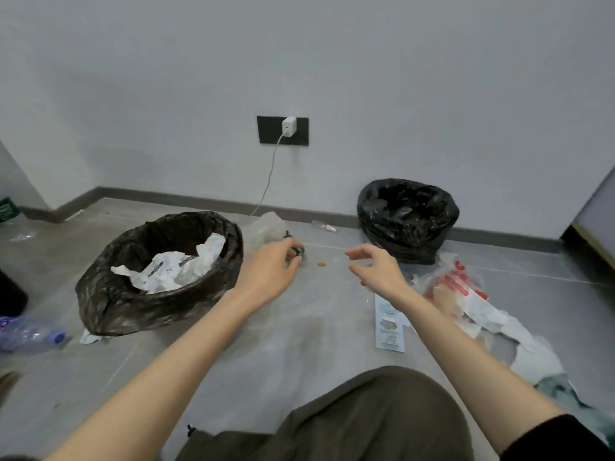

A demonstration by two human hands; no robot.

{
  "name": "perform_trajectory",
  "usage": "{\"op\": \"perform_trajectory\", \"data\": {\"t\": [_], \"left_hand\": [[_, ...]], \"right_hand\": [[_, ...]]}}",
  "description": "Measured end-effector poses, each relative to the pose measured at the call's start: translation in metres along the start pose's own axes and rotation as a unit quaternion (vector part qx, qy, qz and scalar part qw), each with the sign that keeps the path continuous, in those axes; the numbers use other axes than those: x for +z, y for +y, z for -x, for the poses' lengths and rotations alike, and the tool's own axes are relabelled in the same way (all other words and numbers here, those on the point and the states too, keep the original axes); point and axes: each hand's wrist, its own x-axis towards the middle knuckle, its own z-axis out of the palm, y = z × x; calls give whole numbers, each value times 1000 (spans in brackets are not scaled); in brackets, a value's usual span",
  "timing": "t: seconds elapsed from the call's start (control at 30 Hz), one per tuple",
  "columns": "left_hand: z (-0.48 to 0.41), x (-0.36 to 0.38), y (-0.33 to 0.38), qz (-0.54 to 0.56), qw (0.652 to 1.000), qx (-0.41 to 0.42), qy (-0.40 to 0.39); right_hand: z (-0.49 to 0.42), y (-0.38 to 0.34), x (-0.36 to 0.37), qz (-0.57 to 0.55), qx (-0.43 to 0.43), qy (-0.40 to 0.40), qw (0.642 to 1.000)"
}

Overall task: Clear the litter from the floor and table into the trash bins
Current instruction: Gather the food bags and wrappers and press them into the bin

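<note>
Head view: my left hand (pixel 271 267) has its fingers pinched round a small dark green scrap of litter (pixel 297 251) down on the grey tiled floor (pixel 299 327), just beside a crumpled clear plastic bag (pixel 266 227). My right hand (pixel 374 267) hovers loosely open, holding nothing. I should grip firmly, lift clear, and release only once over the wide brown-lined trash bin (pixel 133 311).

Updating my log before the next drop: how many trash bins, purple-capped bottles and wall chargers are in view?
Trash bins: 2
Purple-capped bottle: 1
Wall charger: 1
Total: 4
</note>
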Motion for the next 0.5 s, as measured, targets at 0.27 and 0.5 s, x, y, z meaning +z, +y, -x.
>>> {"op": "perform_trajectory", "data": {"t": [0.27,0.5], "left_hand": [[-22,97,58,19,994,48,-96],[-27,190,62,-34,973,63,-222]], "right_hand": [[23,118,-54,69,130,13,989],[33,203,-64,187,266,-9,946]]}}
